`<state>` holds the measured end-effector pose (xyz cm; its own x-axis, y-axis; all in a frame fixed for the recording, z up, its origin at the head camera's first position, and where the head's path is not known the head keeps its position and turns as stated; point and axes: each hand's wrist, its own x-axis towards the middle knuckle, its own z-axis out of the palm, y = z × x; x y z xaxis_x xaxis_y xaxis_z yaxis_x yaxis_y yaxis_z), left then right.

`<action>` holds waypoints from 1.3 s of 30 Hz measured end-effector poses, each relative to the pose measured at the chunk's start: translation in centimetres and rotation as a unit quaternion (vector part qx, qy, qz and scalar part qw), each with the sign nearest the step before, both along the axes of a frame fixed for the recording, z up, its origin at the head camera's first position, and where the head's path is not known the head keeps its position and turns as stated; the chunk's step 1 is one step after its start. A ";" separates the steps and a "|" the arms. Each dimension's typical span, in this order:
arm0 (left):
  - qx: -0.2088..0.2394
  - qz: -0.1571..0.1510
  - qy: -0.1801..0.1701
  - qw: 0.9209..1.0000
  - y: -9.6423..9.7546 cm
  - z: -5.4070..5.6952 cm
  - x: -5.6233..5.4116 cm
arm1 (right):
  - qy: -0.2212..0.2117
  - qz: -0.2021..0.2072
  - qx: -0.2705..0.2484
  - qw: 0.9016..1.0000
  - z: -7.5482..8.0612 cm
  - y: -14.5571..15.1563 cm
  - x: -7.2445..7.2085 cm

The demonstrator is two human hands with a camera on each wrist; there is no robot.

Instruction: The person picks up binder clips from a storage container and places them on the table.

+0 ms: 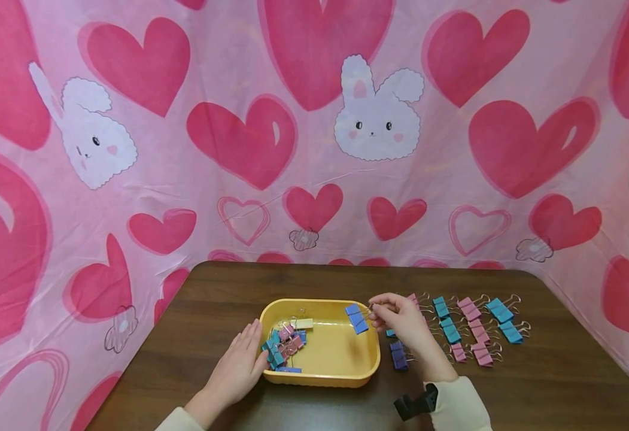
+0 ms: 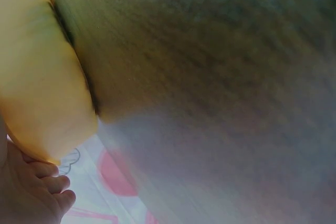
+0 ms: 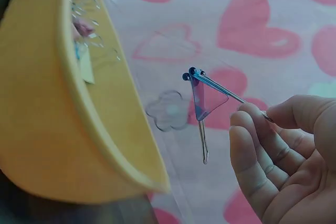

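Note:
A blue binder clip (image 1: 356, 319) hangs over the right end of a yellow bin (image 1: 325, 379). My right hand (image 1: 400, 320) pinches one of its wire handles between thumb and fingertips; the right wrist view shows the clip (image 3: 207, 95) with its other handle pointing down. With fingers straight, my left hand (image 1: 239, 362) rests against the bin's left side. The left wrist view catches only part of that hand (image 2: 34, 190) by the yellow wall. Inside the bin's left end, teal, pink, blue and yellow binder clips (image 1: 291, 346) lie in a heap.
To the right of the bin, several teal clips (image 1: 450, 330), pink clips (image 1: 469, 308) and a dark blue clip (image 1: 398, 355) lie in rough columns on the brown table (image 1: 556, 389). Behind the table hangs a pink cloth (image 1: 314, 173) with hearts and rabbits.

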<state>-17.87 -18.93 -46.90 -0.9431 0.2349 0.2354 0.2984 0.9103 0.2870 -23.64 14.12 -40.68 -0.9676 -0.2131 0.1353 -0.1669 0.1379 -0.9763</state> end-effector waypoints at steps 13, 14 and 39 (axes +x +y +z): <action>0.002 -0.001 0.013 1.000 -0.1 -0.1 0.1 | 0.027 -0.090 -0.013 0.996 0.9 5.4 0.1; 0.002 -0.001 0.015 1.000 -0.1 -0.2 0.1 | 0.033 -0.093 -0.013 0.995 0.8 5.9 0.1; 0.005 -0.004 0.029 1.000 -0.1 -0.5 0.1 | 0.021 -0.242 -0.144 0.959 -10.5 21.6 -3.7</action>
